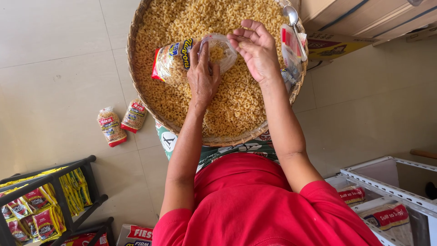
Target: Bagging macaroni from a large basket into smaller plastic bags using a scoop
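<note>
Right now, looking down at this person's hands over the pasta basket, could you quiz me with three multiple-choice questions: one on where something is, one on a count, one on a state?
1. Where is the spoon?
A. on the floor
B. at the basket's far right edge
C. on the rack

2. How many filled packs lie on the floor left of the basket?
A. two
B. four
C. none

3. The bag at the left hand is:
A. sealed
B. open at its clear end
C. empty

Answers: 1 B, it lies at that edge. 2 A, two lie side by side. 3 B, the right hand is at its open mouth.
</note>
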